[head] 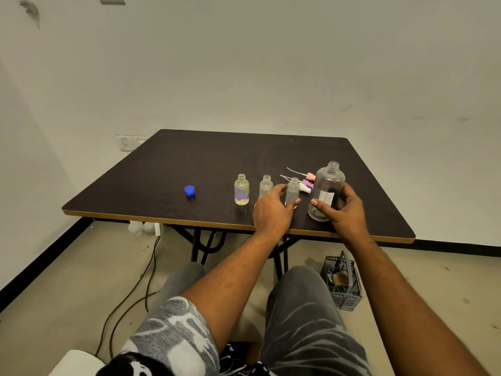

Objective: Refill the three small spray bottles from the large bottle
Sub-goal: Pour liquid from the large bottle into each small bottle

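Three small uncapped bottles stand in a row on the dark table (162, 169). The left small bottle (241, 189) has a yellowish tint with purple print, and the middle small bottle (266, 185) is clear. My left hand (272, 213) grips the right small bottle (293, 189) at its base. The large clear bottle (326, 189) stands upright and uncapped, with a white label and little liquid at its bottom. My right hand (344, 210) holds its lower part. Its blue cap (189, 190) lies to the left. Pink and purple spray heads (307, 183) lie behind the bottles.
The table's near edge (189, 221) runs just in front of my hands. A grey slotted basket (343, 280) sits on the floor under the table's right side. Cables (146, 278) trail over the floor at the left. My knees are below the table edge.
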